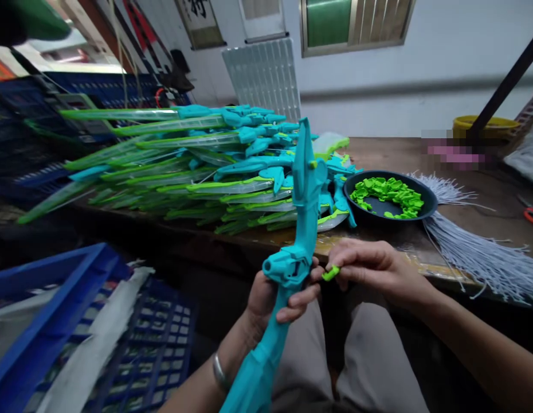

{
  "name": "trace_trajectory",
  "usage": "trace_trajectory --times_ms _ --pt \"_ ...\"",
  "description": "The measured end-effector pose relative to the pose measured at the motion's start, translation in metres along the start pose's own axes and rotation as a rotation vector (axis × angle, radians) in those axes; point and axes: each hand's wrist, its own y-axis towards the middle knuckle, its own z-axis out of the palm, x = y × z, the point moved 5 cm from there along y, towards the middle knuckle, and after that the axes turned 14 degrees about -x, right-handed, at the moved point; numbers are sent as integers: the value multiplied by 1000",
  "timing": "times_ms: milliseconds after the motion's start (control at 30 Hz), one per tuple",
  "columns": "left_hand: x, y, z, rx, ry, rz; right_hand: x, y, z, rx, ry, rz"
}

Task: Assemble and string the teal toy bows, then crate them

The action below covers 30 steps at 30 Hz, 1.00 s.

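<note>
My left hand [287,301] is wrapped round the middle of a turquoise plastic toy bow [307,223], which stands tilted over my lap with its upper limb pointing away from me. A small bright green plastic clip [330,273] is pinched between the fingertips of my right hand [369,265], just right of the bow's grip. On the bench beyond, a dark round bowl [430,198] holds many green plastic pieces [389,192] like it. Piled to the left are many turquoise and green bow parts [198,155], some with clear sections.
Bundles of pale grey cords [477,252] lie right of the bowl on the wooden bench [378,150]. Orange-handled scissors [532,215] sit at the right edge. Blue plastic crates [90,264] stand low on the left. A yellow tub [485,123] is at the back right.
</note>
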Motion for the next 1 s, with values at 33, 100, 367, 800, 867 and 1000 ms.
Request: trace_trajectory --times_ms 33,100,367,800,867,1000 --pt "7 3 -3 -14 0 -34 0 -4 6 8 -4 -26" --pt "18 7 -7 -15 2 -86 -2 -10 13 -19 -46 -78" --pt "30 17 -6 7 -100 -103 0 -17 19 -250 -335 -364" --pt "30 19 -11 -187 -138 -77 -9 -28 29 -446 -652 -566" --pt "30 20 -12 -193 -146 -79 -10 -27 30 -416 -703 -579" --pt "29 20 -13 -222 -119 -101 -11 -25 27 -401 -716 -556"
